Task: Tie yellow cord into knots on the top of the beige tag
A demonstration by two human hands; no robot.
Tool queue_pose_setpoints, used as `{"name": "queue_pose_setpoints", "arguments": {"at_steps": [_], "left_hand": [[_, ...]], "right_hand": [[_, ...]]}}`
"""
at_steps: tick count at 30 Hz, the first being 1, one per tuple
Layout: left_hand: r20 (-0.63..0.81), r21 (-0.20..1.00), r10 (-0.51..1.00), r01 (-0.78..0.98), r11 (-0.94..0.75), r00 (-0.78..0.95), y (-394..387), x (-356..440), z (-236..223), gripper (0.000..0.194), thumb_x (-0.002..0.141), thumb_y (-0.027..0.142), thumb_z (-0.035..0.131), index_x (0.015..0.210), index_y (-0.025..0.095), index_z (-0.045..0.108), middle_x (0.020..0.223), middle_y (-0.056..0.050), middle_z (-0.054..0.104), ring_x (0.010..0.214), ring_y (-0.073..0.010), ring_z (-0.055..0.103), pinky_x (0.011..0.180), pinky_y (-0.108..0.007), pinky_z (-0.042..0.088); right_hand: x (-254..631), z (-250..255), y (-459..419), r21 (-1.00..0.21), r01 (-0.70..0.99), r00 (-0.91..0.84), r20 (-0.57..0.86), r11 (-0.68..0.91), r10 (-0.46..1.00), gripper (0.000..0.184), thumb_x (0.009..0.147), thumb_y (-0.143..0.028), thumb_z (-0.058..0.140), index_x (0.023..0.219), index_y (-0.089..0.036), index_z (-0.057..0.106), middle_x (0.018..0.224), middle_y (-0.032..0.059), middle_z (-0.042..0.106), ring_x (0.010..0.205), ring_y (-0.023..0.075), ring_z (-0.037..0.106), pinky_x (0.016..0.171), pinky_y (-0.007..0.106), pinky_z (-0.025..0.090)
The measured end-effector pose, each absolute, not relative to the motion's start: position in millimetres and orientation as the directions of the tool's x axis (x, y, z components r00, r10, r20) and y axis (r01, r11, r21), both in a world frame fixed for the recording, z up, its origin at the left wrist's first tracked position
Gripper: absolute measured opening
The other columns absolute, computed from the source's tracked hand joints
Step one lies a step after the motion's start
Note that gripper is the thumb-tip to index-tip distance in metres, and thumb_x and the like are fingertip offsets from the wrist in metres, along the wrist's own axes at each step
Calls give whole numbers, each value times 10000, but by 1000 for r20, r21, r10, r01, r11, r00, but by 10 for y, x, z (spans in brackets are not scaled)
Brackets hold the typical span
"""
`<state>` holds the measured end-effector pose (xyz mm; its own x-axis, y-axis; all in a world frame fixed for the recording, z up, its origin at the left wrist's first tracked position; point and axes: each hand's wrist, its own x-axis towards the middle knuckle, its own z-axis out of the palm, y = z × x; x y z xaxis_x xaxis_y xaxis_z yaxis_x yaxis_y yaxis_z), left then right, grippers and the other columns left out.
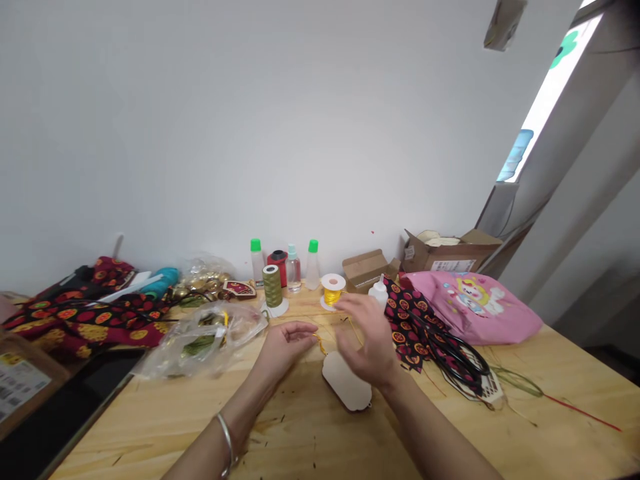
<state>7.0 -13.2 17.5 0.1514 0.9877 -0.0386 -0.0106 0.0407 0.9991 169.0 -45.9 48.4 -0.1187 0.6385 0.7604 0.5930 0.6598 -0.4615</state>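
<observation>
1. Head view, the thing: a flat, pale plaque [347,381] lies on the worktop [295,427] between the forearms. Its long axis slants from far left to near right.
2. Head view, left hand [283,348]: thumb and index finger appear pinched on the yellow cord [321,345], just beyond the plaque's far-left end. The cord runs from there towards that end. The plaque lies to the right of these fingers and nearer the person.
3. Head view, right hand [371,343]: the fingers are spread from the thumb, open, beside the plaque's far right edge. More cord shows between thumb and fingers; whether they touch it cannot be told. The left fingertips are nearer the corded end, the right hand nearer the right side.
4. Head view, around them: a spool of yellow cord [333,295] stands beyond the hands, with a white squeeze bottle [379,291] to its right.
</observation>
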Motion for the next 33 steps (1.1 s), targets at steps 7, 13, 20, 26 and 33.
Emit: {"name": "queue_pose_setpoints", "arguments": {"at_steps": [7,13,20,26,33], "left_hand": [[103,985,973,116,-129,205,-117,72,147,177,554,230,622,697,127,637,724,-59,665,671,-161,579,627,-240,435],[109,949,976,273,-159,190,-119,72,93,174,570,277,599,659,136,647,645,-34,657,586,-138,559,532,-203,409],[-8,963,979,265,-47,205,-156,82,193,203,544,285,622,656,118,654,577,-21,642,498,-111,520,452,-184,369],[-8,971,964,233,-57,267,-155,74,190,241,539,261,625,736,129,662,760,-63,670,659,-163,574,591,-229,429],[0,945,946,311,-107,324,-147,69,136,205,562,285,597,672,120,650,682,-50,664,607,-159,566,562,-227,421]], "right_hand": [[1621,299,-358,-346,754,-414,410,558,813,195,760,-297,448,860,-206,588,723,26,611,687,137,524,618,239,362],[1685,290,-323,-324,792,-377,406,517,833,199,791,-249,410,761,-198,601,738,23,621,705,121,523,615,209,341],[1724,350,-324,-306,831,-335,392,465,857,181,781,-244,424,746,-198,596,742,20,618,703,126,519,600,213,337],[1763,346,-314,-331,820,-306,436,467,846,159,769,-223,440,725,-195,590,730,12,613,682,119,517,580,210,335],[1739,360,-324,-377,779,-306,467,500,830,146,762,-204,447,719,-180,584,702,10,607,650,113,512,571,207,335]]}}
